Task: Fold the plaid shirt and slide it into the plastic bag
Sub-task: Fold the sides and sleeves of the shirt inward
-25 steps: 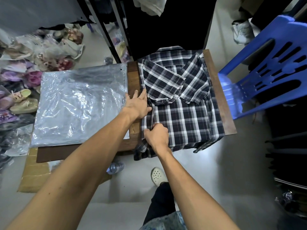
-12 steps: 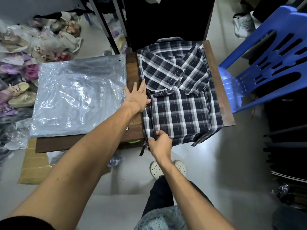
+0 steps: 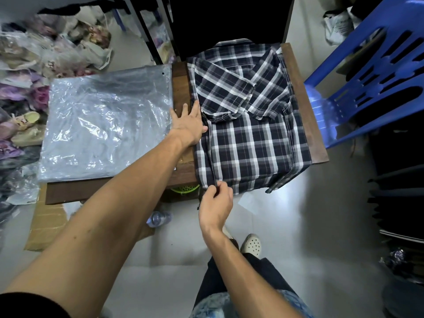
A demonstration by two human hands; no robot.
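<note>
Wooden table [image 3: 305, 106] carries the plastic bag [image 3: 105, 127] flat on its left half, plaid shirt [image 3: 250, 125] partly folded on the right, near hem hanging over the edge. My left hand [image 3: 189, 126] presses flat, fingers straight, on the shirt's left edge. My right hand [image 3: 214, 206] pinches the near-left hem corner.

plaid shirt [image 3: 250, 125]: woven cloth, matt
plastic bag [image 3: 107, 125]: clear film, glossy, crinkled
table [image 3: 305, 106]: dark wood, smooth
chair [image 3: 367, 88], 2 o'clock: blue plastic

Navy-white plaid shirt [image 3: 252, 125] lies partly folded beside the flat, clear plastic bag [image 3: 105, 127].
</note>
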